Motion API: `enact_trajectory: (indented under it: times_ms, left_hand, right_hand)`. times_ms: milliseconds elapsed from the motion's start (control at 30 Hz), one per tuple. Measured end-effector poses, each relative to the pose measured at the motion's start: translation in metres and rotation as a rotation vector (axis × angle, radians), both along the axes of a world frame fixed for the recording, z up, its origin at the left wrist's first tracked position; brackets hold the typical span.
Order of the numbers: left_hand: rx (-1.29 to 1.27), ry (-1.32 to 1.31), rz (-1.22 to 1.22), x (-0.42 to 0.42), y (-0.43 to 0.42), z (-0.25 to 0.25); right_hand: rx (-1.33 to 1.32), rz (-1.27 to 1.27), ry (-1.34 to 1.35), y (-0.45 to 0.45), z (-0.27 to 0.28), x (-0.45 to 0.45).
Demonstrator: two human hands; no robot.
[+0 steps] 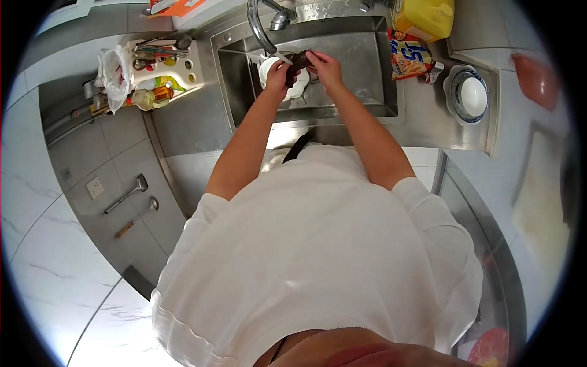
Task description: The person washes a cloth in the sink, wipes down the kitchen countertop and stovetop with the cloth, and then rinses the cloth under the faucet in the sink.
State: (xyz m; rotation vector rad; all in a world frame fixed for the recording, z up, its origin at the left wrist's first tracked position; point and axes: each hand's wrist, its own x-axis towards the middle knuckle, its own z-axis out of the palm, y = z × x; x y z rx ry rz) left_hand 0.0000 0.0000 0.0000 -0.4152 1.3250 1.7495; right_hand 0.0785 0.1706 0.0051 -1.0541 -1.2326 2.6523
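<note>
Over the sink, a dark brown, limp-looking piece is held between my two hands; its kind does not show clearly. My left hand closes on its left side, just under the tip of the tap. With its fingers pinched together, my right hand grips the upper right end. Beneath them, white dishes stand in the left part of the basin, partly hidden by my hands and the dark piece.
Right of the basin are a yellow jug, an orange packet and stacked bowls. To the left stand a utensil holder, a white plastic bag and bottles. A ladle hangs on the tiled wall.
</note>
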Motion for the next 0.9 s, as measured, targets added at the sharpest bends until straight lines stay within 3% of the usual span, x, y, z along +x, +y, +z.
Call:
enact_trajectory:
  times_ms: [67,300,467,567,700,900]
  left_hand:
    - [-0.246,0.12,0.103,0.011,0.013,0.023]
    - [-0.19,0.163,-0.039,0.008,0.017,0.022]
    - [-0.285,0.166,-0.016,0.008,0.021,0.024]
    - [-0.231,0.285,-0.048,0.017,0.032,0.042]
    - [-0.215,0.297,-0.034,0.012,0.028,0.028]
    - [-0.415,0.468,0.016,0.006,0.023,0.009]
  right_hand:
    - [-0.01,-0.018,0.049,0.003,0.005,0.002]
    - [-0.078,0.05,0.124,0.009,0.017,-0.008]
    - [0.062,0.098,0.137,0.01,0.021,-0.012]
    - [0.17,0.126,0.192,0.008,0.017,-0.012]
    - [0.168,0.078,0.169,0.007,0.007,-0.01]
    - [0.228,0.068,0.172,0.018,-0.015,-0.011]
